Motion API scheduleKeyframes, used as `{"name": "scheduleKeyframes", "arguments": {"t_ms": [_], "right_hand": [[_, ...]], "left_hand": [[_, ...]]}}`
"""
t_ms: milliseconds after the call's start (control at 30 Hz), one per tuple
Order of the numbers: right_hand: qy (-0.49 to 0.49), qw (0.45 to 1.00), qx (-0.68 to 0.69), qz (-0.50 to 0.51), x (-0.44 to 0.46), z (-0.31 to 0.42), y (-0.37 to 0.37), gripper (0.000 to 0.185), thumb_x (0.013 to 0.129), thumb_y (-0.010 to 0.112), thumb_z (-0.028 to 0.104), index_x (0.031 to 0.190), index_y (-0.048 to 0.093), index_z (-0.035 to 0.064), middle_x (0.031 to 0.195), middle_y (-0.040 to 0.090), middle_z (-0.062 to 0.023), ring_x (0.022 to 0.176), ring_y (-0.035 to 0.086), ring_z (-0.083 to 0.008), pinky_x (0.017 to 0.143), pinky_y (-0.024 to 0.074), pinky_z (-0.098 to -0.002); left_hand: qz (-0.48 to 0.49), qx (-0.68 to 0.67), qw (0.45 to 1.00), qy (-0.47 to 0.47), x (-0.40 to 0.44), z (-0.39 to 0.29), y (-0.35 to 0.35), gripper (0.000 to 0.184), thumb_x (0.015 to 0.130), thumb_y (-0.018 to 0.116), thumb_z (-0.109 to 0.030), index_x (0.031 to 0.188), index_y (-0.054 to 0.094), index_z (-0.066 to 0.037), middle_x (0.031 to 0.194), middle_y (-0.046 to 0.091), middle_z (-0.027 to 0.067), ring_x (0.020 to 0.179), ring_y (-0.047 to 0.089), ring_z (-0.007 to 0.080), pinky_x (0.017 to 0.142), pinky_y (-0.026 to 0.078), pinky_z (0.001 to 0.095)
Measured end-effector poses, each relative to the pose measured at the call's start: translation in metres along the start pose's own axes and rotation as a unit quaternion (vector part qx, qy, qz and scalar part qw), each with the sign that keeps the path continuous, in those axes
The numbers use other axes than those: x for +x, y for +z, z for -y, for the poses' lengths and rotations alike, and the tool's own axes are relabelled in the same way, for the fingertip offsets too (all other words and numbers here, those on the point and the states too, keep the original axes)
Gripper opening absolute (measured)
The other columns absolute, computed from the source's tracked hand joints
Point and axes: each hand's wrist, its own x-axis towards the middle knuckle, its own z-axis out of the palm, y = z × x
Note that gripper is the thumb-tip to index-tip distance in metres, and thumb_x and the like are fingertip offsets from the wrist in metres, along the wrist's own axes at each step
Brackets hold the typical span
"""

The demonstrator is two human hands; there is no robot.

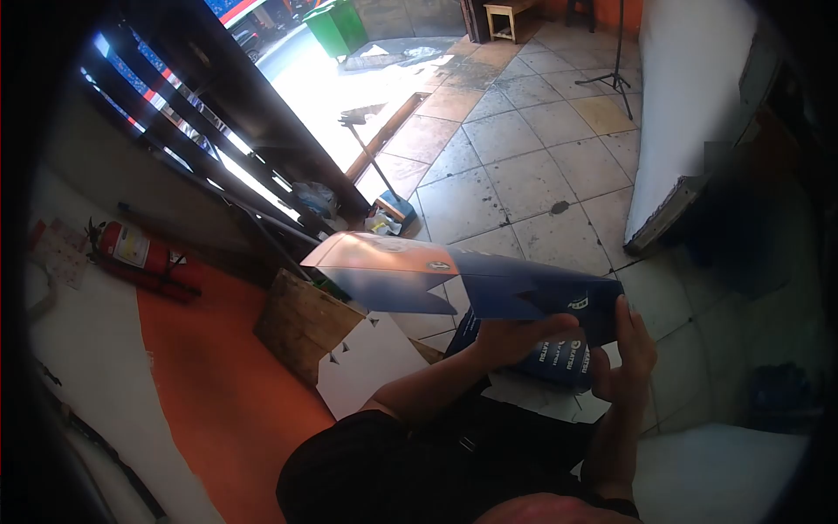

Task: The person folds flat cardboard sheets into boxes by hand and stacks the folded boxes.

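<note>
Grasping carton [524,284] edges: left hand [528,339], right hand [630,351], grip closed (tiled floor [515,188] open beyond).

Blue-and-orange printed card sheet [515,284], slightly bent, held aloft above a blue box [559,360].

The person wears a black top [393,476] with short sleeves. The left sleeve [345,437] is wide and loose, plain black, with a rounded outline at the shoulder, and it ends above the elbow. Of the right sleeve [621,505], only a small black piece shows at the near edge of the view. The forearms are bare below the sleeves, smooth in outline and narrowing toward the wrists. The left hand [524,336] and right hand [630,354] are bare too. The dark cloth in the middle carries a small pale mark [467,444], too small to read.
</note>
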Motion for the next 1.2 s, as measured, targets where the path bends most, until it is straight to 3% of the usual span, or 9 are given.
{"name": "scheduleKeyframes", "arguments": {"t_ms": [167,233,567,667,767,833,1033,1100,1200], "right_hand": [[-0.038,0.998,-0.026,-0.041,0.003,0.006,-0.006,0.067,0.078,0.08,0.037,0.125,0.06,-0.0059,0.079,0.064,-0.0133,0.066,0.065,-0.0252,0.054,0.0498,-0.0317],[-0.072,0.994,-0.049,-0.065,0.011,0.009,-0.004,0.069,0.065,0.086,0.04,0.116,0.067,-0.0015,0.074,0.062,-0.0089,0.062,0.063,-0.0214,0.053,0.0488,-0.0303],[-0.038,0.997,-0.031,-0.055,0.023,0.003,-0.001,0.049,0.067,0.082,0.034,0.109,0.075,0.01,0.061,0.041,0.0023,0.05,0.042,-0.0118,0.045,0.0352,-0.0289],[-0.063,0.996,-0.042,-0.043,0.023,-0.002,0.009,0.065,0.067,0.085,0.033,0.124,0.067,0.0079,0.062,0.049,-0.0004,0.051,0.049,-0.0131,0.046,0.04,-0.028],[0.083,0.99,0.08,-0.083,0.026,0.007,0.019,0.086,0.067,0.088,0.027,0.141,0.05,0.0045,0.071,0.061,-0.0056,0.056,0.058,-0.0158,0.05,0.0465,-0.0276],[0.178,0.982,0.046,-0.041,0.024,0.012,0.021,0.099,0.067,0.088,0.021,0.149,0.035,0.0014,0.082,0.068,-0.0106,0.063,0.065,-0.0191,0.056,0.0516,-0.0287],[0.203,0.959,0.189,0.058,0.011,0.011,0.016,0.093,0.072,0.086,0.028,0.147,0.038,0.0003,0.098,0.066,-0.0137,0.083,0.065,-0.0202,0.072,0.0529,-0.0304],[0.157,0.969,0.185,-0.057,0.005,-0.005,0.02,0.093,0.085,0.065,0.059,0.15,0.033,0.001,0.139,0.043,-0.0205,0.122,0.05,-0.0305,0.094,0.0484,-0.0361],[0.144,0.952,0.241,-0.125,0.01,-0.019,0.016,0.095,0.092,0.047,0.065,0.152,0.018,-0.0022,0.153,0.025,-0.0193,0.139,0.031,-0.0318,0.111,0.0317,-0.0408]], "left_hand": [[0.014,-0.082,0.994,0.077,-0.004,-0.02,0.004,0.044,0.077,0.086,-0.02,0.11,0.065,-0.001,0.1,0.069,0.0068,0.09,0.066,0.013,0.081,0.053,0.0271],[0.014,-0.086,0.991,0.1,-0.002,-0.024,0.006,0.049,0.076,0.086,-0.021,0.114,0.062,-0.002,0.101,0.068,0.0069,0.092,0.066,0.014,0.083,0.053,0.0285],[0.045,-0.048,0.993,0.102,0.003,-0.016,0.009,0.047,0.082,0.082,-0.013,0.119,0.058,0.002,0.107,0.066,0.0081,0.094,0.064,0.0152,0.083,0.053,0.0276],[0.051,-0.104,0.991,0.072,0.005,-0.011,0.01,0.049,0.084,0.079,-0.012,0.124,0.055,0.002,0.112,0.065,0.0083,0.099,0.063,0.0165,0.086,0.052,0.0287],[0.041,-0.109,0.992,0.055,0.006,-0.009,0.014,0.036,0.088,0.076,-0.012,0.119,0.061,-0.001,0.106,0.068,0.0064,0.091,0.066,0.0144,0.083,0.054,0.0266],[0.053,-0.118,0.991,0.034,0.009,-0.011,0.02,0.03,0.088,0.075,-0.012,0.115,0.065,-0.002,0.102,0.07,0.0057,0.088,0.067,0.0133,0.08,0.054,0.0257],[0.052,0.011,0.998,0.015,0.024,0.006,0.004,0.019,0.088,0.073,-0.009,0.104,0.066,0.001,0.089,0.07,0.005,0.08,0.063,0.0093,0.072,0.05,0.025],[0.108,0.004,0.994,-0.014,0.024,-0.001,0.002,0.023,0.088,0.073,-0.008,0.107,0.063,0.002,0.091,0.069,0.0051,0.083,0.062,0.0075,0.075,0.049,0.0248],[0.229,0.089,0.969,-0.017,0.034,-0.008,0.001,0.031,0.092,0.067,-0.012,0.116,0.056,0.004,0.094,0.068,0.0146,0.085,0.064,0.0189,0.076,0.048,0.0311]]}}
